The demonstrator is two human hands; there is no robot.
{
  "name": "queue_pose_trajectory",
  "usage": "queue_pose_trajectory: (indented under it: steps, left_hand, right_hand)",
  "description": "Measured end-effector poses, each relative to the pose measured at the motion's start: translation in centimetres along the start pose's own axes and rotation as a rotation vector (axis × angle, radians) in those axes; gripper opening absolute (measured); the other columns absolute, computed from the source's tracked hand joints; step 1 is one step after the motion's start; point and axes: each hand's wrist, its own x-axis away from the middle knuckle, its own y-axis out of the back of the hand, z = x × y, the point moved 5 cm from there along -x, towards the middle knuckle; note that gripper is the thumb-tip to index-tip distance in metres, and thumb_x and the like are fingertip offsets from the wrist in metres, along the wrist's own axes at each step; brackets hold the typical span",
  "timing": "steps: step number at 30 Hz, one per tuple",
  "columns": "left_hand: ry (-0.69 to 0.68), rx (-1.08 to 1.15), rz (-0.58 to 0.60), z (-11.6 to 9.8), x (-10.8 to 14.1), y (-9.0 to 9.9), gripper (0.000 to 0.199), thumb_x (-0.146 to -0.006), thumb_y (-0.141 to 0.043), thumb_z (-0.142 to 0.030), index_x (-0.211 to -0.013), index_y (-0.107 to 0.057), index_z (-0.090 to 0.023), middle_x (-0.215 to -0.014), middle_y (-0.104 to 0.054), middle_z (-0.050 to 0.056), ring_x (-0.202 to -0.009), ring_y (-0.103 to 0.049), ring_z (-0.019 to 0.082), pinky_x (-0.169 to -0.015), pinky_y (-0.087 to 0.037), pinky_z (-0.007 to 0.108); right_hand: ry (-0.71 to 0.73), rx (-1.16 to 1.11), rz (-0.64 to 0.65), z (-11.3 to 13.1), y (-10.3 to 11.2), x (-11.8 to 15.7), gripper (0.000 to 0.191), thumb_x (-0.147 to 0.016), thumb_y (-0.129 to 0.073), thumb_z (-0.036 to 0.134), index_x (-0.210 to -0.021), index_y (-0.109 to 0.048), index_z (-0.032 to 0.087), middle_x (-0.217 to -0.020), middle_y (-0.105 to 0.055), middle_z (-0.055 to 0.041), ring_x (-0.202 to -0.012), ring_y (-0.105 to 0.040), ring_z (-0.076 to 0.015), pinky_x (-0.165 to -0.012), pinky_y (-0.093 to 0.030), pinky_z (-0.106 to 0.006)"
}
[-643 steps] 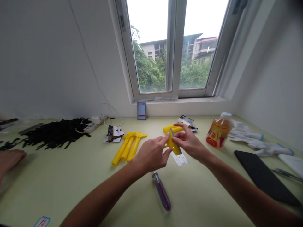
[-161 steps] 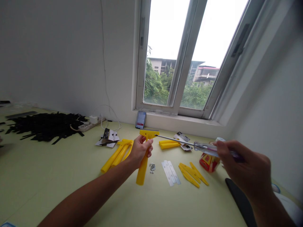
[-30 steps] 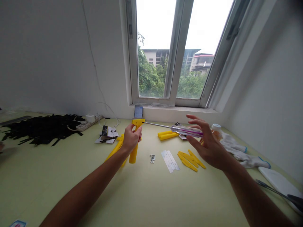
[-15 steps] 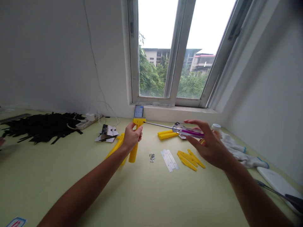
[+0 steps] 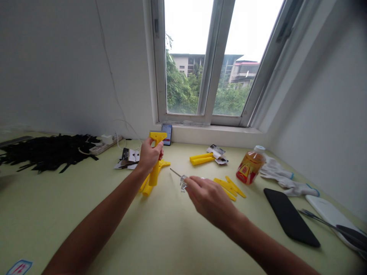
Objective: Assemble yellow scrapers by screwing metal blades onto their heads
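My left hand (image 5: 149,154) is closed round the handle of a yellow scraper (image 5: 154,173), held upright with its wide head and grey blade edge on top. Wrapped round a screwdriver (image 5: 182,177) is my right hand (image 5: 210,198); the shaft points up and left, its tip apart from the scraper. Under that hand lie small nuts and screws (image 5: 182,188), partly covered. Several flat yellow plates (image 5: 229,187) lie just beyond the right hand. More yellow scraper handles (image 5: 147,190) rest on the table behind the left hand.
Two yellow handles (image 5: 200,159) lie near a card packet (image 5: 218,152). On the right are a bottle (image 5: 250,166), white gloves (image 5: 282,179), a black phone (image 5: 291,217) and scissors (image 5: 323,221). Black strips (image 5: 48,151) and a power strip (image 5: 107,148) lie at the left; a phone (image 5: 166,135) leans by the window.
The screwdriver has come away from the scraper head; my right hand has moved left and down, now wrapped round its handle. My left hand has shifted slightly left and up with the scraper.
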Motion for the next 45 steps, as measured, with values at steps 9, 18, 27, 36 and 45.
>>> queue_pose_trajectory:
  steps: [9, 18, 27, 36, 45]
  left_hand:
    - [0.031, 0.048, 0.131, 0.6, 1.8, -2.1, 0.023, -0.074, -0.069, -0.03, -0.086, -0.054, -0.018, -0.053, -0.05, -0.006, -0.037, -0.048, 0.008, -0.034, -0.034, 0.017]
    - [0.078, 0.089, 0.21, 0.8, 2.6, -3.2, 0.022, -0.074, -0.068, -0.028, -0.087, -0.055, -0.016, -0.071, -0.057, -0.002, -0.037, -0.047, 0.005, -0.031, -0.033, 0.017]
    - [0.138, 0.145, 0.262, 1.0, 3.0, -3.8, 0.032, -0.069, -0.074, -0.032, -0.087, -0.054, -0.015, -0.095, -0.059, 0.003, -0.041, -0.05, 0.003, -0.031, -0.035, 0.018]
    - [0.209, 0.177, 0.361, 1.7, 3.5, -4.1, 0.028, -0.073, -0.07, -0.031, -0.088, -0.051, -0.015, -0.085, -0.053, -0.001, -0.044, -0.05, 0.003, -0.034, -0.035, 0.017]
    - [0.214, 0.021, 0.506, 1.8, 5.3, -5.6, 0.033, -0.081, -0.063, -0.04, -0.098, -0.051, -0.014, -0.059, -0.053, -0.005, -0.037, -0.046, 0.007, -0.033, -0.036, 0.018]
  right_hand:
    - [0.028, -0.139, 0.236, 6.1, -8.0, 2.6, 0.021, -0.084, -0.055, 0.032, -0.098, -0.059, 0.017, -0.115, -0.058, -0.0146, -0.08, -0.063, -0.0231, -0.064, -0.051, -0.034]
    - [-0.234, -0.088, 0.199, -2.1, -8.9, 0.3, 0.022, -0.095, -0.042, 0.022, -0.095, -0.064, 0.021, -0.092, -0.065, -0.0055, -0.081, -0.062, -0.0171, -0.07, -0.043, -0.027]
    - [-0.22, -0.056, 0.237, -2.6, -10.7, 0.3, 0.027, -0.097, -0.039, 0.023, -0.091, -0.065, 0.018, -0.094, -0.065, -0.0085, -0.083, -0.061, -0.0193, -0.072, -0.04, -0.029]
    - [-0.175, -0.239, 0.252, -3.4, -11.4, 0.3, 0.019, -0.089, -0.044, 0.009, -0.1, -0.056, 0.02, -0.093, -0.064, -0.0045, -0.081, -0.06, -0.0164, -0.068, -0.042, -0.025]
    - [-0.178, -0.443, -0.151, -5.8, -2.5, -1.9, 0.006, -0.092, -0.044, 0.016, -0.092, -0.047, 0.021, -0.081, -0.057, -0.0014, -0.069, -0.053, -0.0141, -0.063, -0.042, -0.026]
